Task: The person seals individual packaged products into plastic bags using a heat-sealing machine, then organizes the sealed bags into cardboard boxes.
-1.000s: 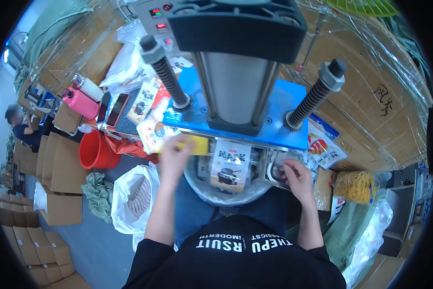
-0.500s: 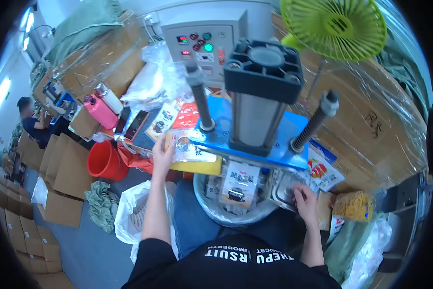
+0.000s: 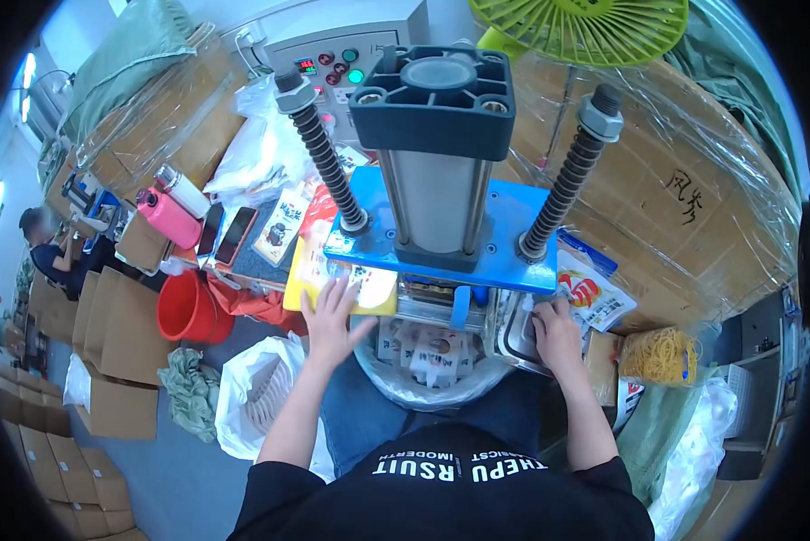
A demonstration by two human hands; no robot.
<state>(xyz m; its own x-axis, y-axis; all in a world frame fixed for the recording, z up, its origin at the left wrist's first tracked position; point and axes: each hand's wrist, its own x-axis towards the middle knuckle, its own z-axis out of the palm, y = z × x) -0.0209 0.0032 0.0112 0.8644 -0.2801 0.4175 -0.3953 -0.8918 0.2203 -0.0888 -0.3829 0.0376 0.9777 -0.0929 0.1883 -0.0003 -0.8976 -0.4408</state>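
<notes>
My left hand point(image 3: 333, 323) lies with fingers spread over a printed packet point(image 3: 361, 281) on a yellow board point(image 3: 298, 287), left of the press. The packet's far part is under the blue press plate point(image 3: 506, 260). At the press's right side, my right hand point(image 3: 560, 335) rests on a metal tray-like plate point(image 3: 516, 329) with a rounded raised outline; its fingers look extended, their tips partly hidden. Below the press, between my legs, a plastic-lined basin point(image 3: 396, 394) holds several printed packets point(image 3: 434, 353).
A control box point(image 3: 369, 50) stands behind the press, and a green fan point(image 3: 594, 27) at upper right. Phones point(image 3: 235, 236), a pink bottle point(image 3: 170, 216) and a red bucket point(image 3: 193, 307) are left. Rubber bands point(image 3: 662, 358) sit right. Another person point(image 3: 53, 252) sits far left.
My left hand has moved from the board's left edge onto the packet, fingers spread. My right hand has opened out onto the metal plate. The packet below the press front now lies lower, in the basin.
</notes>
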